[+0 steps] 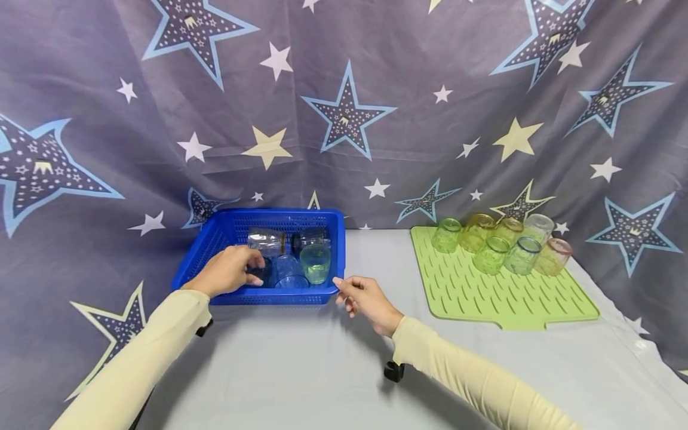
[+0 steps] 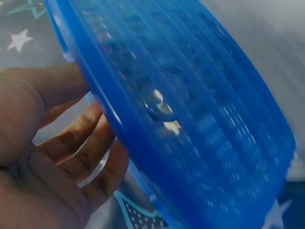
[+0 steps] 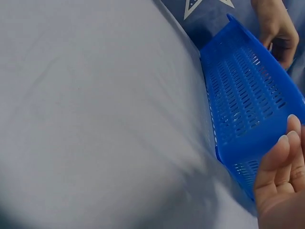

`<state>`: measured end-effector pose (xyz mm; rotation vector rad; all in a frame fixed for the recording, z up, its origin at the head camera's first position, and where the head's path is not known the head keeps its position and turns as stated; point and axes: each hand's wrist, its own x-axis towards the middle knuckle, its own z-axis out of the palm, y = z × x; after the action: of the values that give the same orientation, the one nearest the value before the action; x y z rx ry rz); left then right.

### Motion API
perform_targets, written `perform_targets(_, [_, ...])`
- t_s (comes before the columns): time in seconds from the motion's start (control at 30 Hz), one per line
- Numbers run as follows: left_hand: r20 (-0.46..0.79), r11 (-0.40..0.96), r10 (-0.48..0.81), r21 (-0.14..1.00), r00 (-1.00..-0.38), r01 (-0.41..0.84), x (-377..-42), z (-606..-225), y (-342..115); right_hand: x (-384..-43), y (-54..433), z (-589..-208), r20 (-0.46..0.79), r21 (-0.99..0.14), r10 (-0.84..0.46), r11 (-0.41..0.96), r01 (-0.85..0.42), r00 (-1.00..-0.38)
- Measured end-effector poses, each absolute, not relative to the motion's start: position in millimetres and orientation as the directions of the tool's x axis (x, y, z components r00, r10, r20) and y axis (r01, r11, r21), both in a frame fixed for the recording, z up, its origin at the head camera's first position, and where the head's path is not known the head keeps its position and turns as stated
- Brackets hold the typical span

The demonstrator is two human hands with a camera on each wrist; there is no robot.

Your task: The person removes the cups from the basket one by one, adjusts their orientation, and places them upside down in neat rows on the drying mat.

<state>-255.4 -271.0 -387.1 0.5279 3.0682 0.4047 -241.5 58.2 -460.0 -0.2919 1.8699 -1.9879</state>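
Observation:
A blue perforated basket (image 1: pixel 335 251) holds several drinking glasses. Over its front left part, my left hand (image 1: pixel 232 270) reaches in, thumb and fingers apart around a dark blue glass (image 1: pixel 264 273). Part of that hand shows beyond the rim in the left wrist view, its fingers loosely bent. A blue glass (image 1: pixel 289 270) and a greenish glass (image 1: pixel 315 264) lie to its right. Behind them are a clear glass (image 1: pixel 264 240) and a dark glass (image 1: pixel 312 237). My right hand (image 1: pixel 368 301) touches the basket's front right corner with its fingertips.
A green draining mat (image 1: pixel 451 298) lies on the right of the pale table (image 1: pixel 301 370). Several tinted glasses, including a pink one (image 1: pixel 553 257) and a blue one (image 1: pixel 523 255), stand on its back half. A star-patterned cloth (image 1: pixel 408 143) hangs behind.

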Motion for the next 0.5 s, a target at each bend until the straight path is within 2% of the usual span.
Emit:
perform_targets(0.17, [0.009, 0.939, 0.297, 0.179, -0.955, 0.294, -253, -387, -283, -241, 59, -460, -0.106, -0.991, -0.411, -0.026, 0.128, -0.905])
perform_targets(0.5, [0.136, 0.942, 0.289, 0.135, -0.948, 0.306, -252, -398, -300, -241, 59, -461, -0.109, -0.991, -0.407, -0.031, 0.133, -0.907])
